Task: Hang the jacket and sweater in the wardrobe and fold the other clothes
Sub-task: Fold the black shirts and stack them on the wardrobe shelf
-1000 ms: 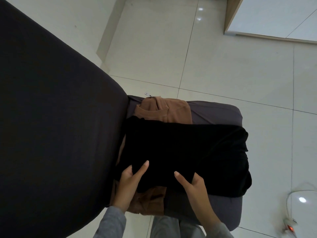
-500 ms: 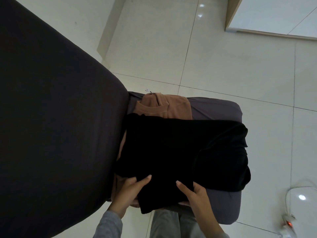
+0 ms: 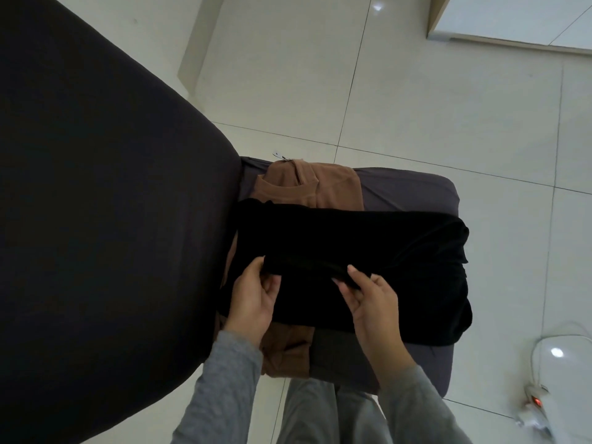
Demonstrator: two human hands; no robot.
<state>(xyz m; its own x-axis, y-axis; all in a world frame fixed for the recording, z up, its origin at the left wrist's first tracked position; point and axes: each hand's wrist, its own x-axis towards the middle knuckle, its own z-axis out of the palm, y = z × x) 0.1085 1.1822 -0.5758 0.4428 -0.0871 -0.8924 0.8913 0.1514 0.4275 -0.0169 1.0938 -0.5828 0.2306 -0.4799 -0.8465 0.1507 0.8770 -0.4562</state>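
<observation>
- Upholstery (image 3: 112, 219), dark and broad, fills the left of the view; we take it for a sofa arm, touching the left edge of the seat cushion (image 3: 413, 193).
- Floor (image 3: 416, 91) of pale tiles lies far and right of everything.
- The grey seat cushion carries both garments; its far right part shows bare.
- The black garment (image 3: 384, 245) lies across that cushion, long axis left to right, its left end against the dark upholstery and its bunched right end at the cushion's right edge. A near flap is raised and doubled toward the far side.
- The brown top (image 3: 323, 184) lies under it, lengthwise near to far, so the two cross; collar at the far side, hem at the near.
- The left hand (image 3: 253, 299) pinches the left corner of the raised flap, fingers curled round the fold.
- The right hand (image 3: 371, 302) pinches the same edge further right, thumb on top. We judge the move turns on this: both grips sit on the near left part, and most of the black cloth lies far and right of them, so the right hand is the nearer one to the loose bunched end.
- A white power strip (image 3: 535, 405) with a lit red switch lies on the floor at near right, well apart.
</observation>
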